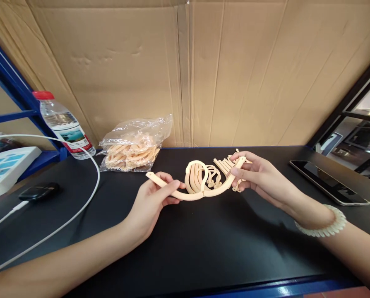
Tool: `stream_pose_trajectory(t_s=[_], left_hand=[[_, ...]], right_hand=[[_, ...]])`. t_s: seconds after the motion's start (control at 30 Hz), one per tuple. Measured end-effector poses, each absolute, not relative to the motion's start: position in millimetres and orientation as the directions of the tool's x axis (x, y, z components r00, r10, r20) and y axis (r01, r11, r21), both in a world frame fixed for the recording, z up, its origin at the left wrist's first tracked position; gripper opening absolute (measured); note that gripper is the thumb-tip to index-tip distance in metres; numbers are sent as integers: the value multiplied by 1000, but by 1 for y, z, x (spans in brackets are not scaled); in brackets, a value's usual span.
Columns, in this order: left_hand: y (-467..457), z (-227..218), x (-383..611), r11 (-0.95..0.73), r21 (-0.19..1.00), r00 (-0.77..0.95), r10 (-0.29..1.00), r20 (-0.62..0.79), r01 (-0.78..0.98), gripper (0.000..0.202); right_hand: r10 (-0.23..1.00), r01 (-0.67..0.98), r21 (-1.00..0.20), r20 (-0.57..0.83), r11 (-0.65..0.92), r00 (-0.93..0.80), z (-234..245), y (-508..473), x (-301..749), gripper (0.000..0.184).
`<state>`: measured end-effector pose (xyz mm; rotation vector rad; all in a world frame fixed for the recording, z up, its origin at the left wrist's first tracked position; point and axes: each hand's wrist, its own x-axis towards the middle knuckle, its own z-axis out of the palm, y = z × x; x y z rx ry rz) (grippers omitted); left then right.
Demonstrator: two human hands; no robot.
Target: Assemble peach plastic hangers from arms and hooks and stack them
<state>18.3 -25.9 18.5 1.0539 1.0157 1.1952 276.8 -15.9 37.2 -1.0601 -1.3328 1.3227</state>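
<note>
Black tabletop: clear bag of beige pieces beyond held hanger

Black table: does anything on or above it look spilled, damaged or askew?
Nothing clearly stands out. I see no spill, and the held hanger looks unbroken. The bottle leans in the picture, but this may be only the view's distortion; its cap is on.

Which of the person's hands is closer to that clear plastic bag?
The left. The left hand is in front of the plastic bag, slightly right; the right hand is much farther right, gripping the curved beige piece's other end.
</note>
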Motion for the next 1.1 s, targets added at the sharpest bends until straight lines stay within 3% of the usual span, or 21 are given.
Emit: stream_pose_trajectory(t_s=[0.17,0.3,0.43,0.57,0.83,1.1], left_hand=[[-13,24,7,100,968,164,984,-63,-232,30],[0,28,2,28,968,168,986,15,-249,32],[30,36,8,-76,983,165,981,104,-169,29],[76,39,25,-75,996,216,973,83,-44,19],[150,23,41,-72,917,200,980,-9,393,33],[156,20,29,-252,589,231,967,112,768,31]], right_hand=[[976,-53,-999,21,10,-217,37,-3,289,34],[981,-62,-997,62,51,-185,41,8,299,25],[987,161,-987,-2,25,-163,48,38,310,12],[992,330,-943,-8,34,-124,53,85,320,12],[988,783,-619,-69,64,-135,41,150,324,31],[972,927,-321,-62,195,-226,28,161,334,29]])
